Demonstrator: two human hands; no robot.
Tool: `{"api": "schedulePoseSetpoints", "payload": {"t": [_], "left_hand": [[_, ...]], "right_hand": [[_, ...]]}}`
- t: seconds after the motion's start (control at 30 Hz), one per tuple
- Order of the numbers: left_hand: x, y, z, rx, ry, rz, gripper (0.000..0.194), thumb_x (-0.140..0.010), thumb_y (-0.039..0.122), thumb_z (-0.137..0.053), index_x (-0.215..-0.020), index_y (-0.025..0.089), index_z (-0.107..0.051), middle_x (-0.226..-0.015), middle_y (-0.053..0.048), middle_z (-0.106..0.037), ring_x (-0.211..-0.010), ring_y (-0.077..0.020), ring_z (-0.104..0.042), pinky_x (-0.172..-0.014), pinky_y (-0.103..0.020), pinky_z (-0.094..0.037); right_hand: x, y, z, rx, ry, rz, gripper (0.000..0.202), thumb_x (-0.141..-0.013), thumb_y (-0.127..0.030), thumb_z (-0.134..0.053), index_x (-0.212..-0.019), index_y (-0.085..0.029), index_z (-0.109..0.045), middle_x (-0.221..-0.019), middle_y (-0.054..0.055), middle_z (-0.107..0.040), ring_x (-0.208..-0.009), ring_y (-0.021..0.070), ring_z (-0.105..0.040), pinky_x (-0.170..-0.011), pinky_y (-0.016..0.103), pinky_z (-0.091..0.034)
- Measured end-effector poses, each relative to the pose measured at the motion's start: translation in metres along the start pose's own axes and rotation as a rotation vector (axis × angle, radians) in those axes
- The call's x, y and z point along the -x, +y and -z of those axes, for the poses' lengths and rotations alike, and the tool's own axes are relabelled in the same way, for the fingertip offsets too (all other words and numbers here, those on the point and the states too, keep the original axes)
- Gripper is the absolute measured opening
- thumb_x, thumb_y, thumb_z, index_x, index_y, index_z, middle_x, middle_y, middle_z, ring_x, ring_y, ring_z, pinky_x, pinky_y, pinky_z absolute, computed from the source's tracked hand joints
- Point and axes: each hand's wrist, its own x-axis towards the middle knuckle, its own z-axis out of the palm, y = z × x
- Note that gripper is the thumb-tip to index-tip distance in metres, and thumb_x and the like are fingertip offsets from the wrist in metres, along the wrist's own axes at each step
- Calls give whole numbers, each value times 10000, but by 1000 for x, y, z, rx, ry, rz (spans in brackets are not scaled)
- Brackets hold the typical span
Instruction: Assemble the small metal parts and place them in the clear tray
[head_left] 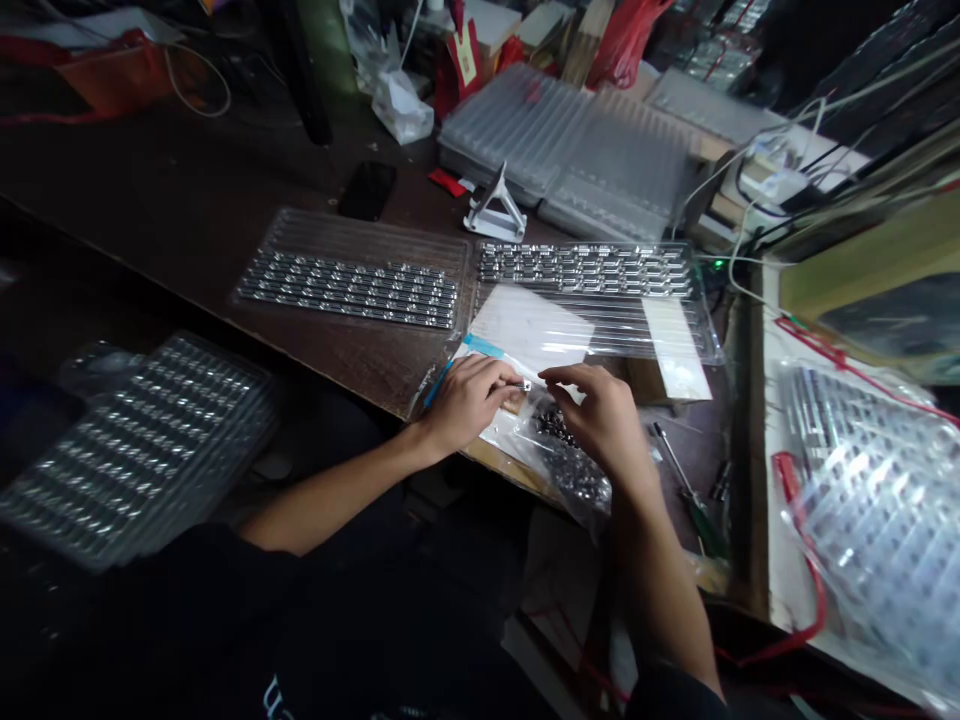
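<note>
My left hand (469, 400) is closed, its thumb and forefinger pinching a small metal part (525, 386) over the work spot. Just right of that part, my right hand (596, 405) hangs with thumb and forefinger apart, above a clear plastic bag (577, 470) of small dark metal pieces. Under the hands lies a white sheet (529, 325) with a blue strip at its left edge. Behind them, a clear tray (697, 325) holds rows of metal parts in its back half. A second tray (345, 235) of similar parts lies to the left.
A green-handled screwdriver (701, 520) lies right of the bag. A metal stand (496, 212) and a black phone (367, 190) are behind the trays. Stacked trays (142, 450) sit lower left, below the table edge. Wrapped trays (885, 530) are at the right.
</note>
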Motion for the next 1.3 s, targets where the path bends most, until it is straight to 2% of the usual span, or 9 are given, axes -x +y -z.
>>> {"api": "schedulePoseSetpoints", "payload": {"t": [0.1,0.23,0.47,0.6,0.73,0.9,1.07,1.2,1.3], "left_hand": [[7,3,13,29,99,-23,39,-904,184,-642,-940,193,-627,-971,-32,-725,-941,-188,-655,-855,-329,-466],[15,3,32,-35,130,21,111,-867,208,-699,-956,201,-633,-965,-21,-734,-923,-189,-668,-867,-332,-467],[17,-13,50,-145,102,43,169,-879,234,-685,-1035,212,-622,-1007,-12,-735,-957,-188,-662,-900,-336,-455],[-10,-34,74,-260,86,41,108,-892,231,-658,-998,212,-654,-1014,-15,-737,-966,-196,-660,-925,-357,-445],[-62,-67,96,-301,86,64,86,-878,213,-646,-948,193,-692,-995,-38,-743,-950,-202,-670,-908,-348,-464],[-114,-98,92,-287,12,129,86,-824,212,-678,-898,180,-708,-932,-51,-749,-892,-201,-687,-863,-331,-489],[-130,-108,83,-349,-109,151,84,-809,231,-686,-874,204,-731,-944,-51,-753,-895,-217,-677,-903,-360,-468],[-131,-114,91,-499,-134,142,95,-803,269,-681,-843,216,-750,-976,-62,-742,-961,-254,-649,-944,-387,-443],[-132,-115,101,-599,-157,132,82,-786,271,-688,-811,232,-756,-937,-50,-744,-931,-255,-646,-932,-392,-441]], "right_hand": [[-3,-5,-11,-45,-42,16,223,-861,-141,-542,-952,-200,-737,-921,65,-762,-816,204,-700,-746,310,-520],[-5,-12,-27,-95,-143,82,187,-897,-172,-550,-971,-186,-721,-897,64,-751,-779,184,-695,-708,267,-503],[2,-24,-33,283,-298,196,379,-892,-16,-450,-1134,-188,-686,-989,82,-722,-877,201,-652,-743,270,-454],[3,-26,-34,375,-325,230,407,-887,10,-431,-1144,-179,-682,-976,84,-718,-902,212,-644,-726,276,-448],[2,-24,-34,325,-328,227,386,-909,-12,-434,-1157,-180,-677,-1000,83,-725,-914,218,-666,-726,286,-471],[2,-19,-25,175,-257,235,383,-932,-67,-444,-1231,-193,-645,-1260,100,-678,-1083,228,-659,-844,321,-522],[5,-9,-3,145,-115,204,321,-945,-131,-461,-1199,-179,-652,-1208,98,-700,-1052,242,-670,-873,362,-529],[8,-4,14,152,-127,162,270,-940,-146,-475,-1106,-181,-686,-1095,92,-725,-959,232,-685,-810,341,-519],[11,-1,24,193,-204,93,220,-921,-157,-519,-995,-202,-721,-980,80,-740,-859,215,-694,-724,308,-496]]}}
